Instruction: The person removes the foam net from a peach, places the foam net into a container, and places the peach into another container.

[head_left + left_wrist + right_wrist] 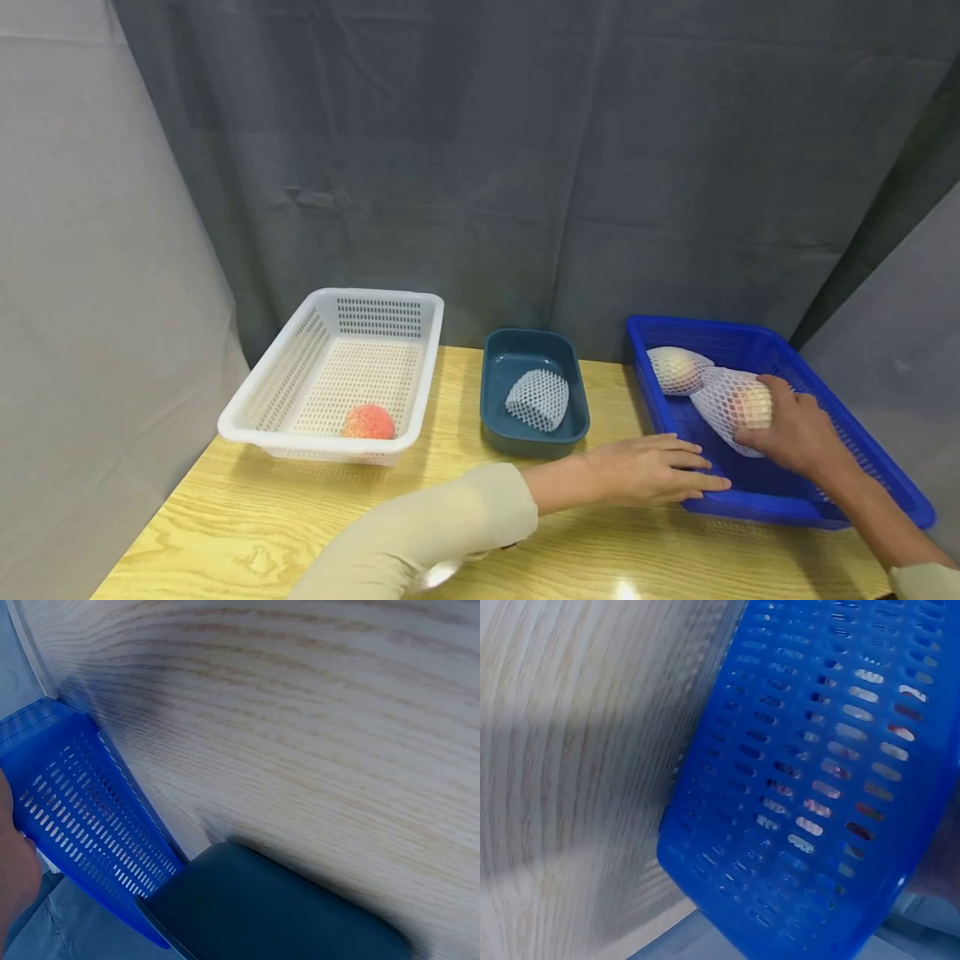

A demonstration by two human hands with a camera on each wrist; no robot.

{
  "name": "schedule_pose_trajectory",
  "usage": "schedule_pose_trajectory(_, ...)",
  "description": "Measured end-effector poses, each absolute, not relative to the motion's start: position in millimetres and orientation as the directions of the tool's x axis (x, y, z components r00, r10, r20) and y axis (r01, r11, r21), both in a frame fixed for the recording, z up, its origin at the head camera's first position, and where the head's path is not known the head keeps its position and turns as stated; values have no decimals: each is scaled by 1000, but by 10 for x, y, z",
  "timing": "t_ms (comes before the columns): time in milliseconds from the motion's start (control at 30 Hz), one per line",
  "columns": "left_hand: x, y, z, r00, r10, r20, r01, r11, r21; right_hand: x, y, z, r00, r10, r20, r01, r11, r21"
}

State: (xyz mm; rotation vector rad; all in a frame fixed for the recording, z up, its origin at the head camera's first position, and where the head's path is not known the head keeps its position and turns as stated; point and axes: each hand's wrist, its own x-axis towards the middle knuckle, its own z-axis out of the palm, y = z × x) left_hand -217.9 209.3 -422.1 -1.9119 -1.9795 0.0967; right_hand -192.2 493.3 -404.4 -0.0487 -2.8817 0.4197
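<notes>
In the head view, my right hand (802, 429) reaches into the blue basket (780, 507). Its thumb and fingers grip a peach in a white foam net (738, 410). A second netted peach (678, 370) lies just behind it, against the basket's left wall. My left hand (648, 471) lies palm down with straight fingers across the basket's near left corner. Seen from the left wrist, part of that hand (16, 874) shows at the basket's rim. From the right wrist, the slotted wall of the basket (780, 795) hides most of the fruit.
A small dark teal bin (534, 446) in the middle holds a foam net (540, 400). To the left stands a white slotted basket (330, 446) with a bare peach (369, 422) near its front wall. All stand on a wooden table (247, 517) before a grey curtain (420, 167).
</notes>
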Motion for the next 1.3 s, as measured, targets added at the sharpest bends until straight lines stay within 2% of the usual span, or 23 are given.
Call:
schedule_pose_trajectory(267, -2190, 2083, -4214, 3, 976, 216, 959, 59, -276, -1910, 4722, -3901, -941, 62, 332, -38, 957, -288)
schedule_pose_trajectory(600, -2187, 2078, -4192, 33, 972, 234, 948, 44, -316, -1863, 4456, -3755, -911, -3, 413, -128, 953, -275)
schedule_pose_trajectory(800, -2184, 2101, -4127, 49, 977, 207, 945, 23, -327, -1835, 4351, -3684, -908, -29, 417, -157, 948, -276)
schedule_pose_trajectory(1033, -2192, 2104, -4073, 26, 991, 129, 935, 21, -353, -1841, 4210, -3619, -921, -36, 387, -157, 946, -285)
schedule_pose_trajectory(1167, -2191, 2053, -4099, 57, 984, 169, 938, 5, -345, -1823, 4144, -3613, -923, -45, 381, -158, 950, -271)
schedule_pose_trajectory(1300, -2184, 1925, -4086, 62, 972, 226, 957, 6, -291, -1808, 4072, -3608, -922, -65, 381, -177, 947, -268)
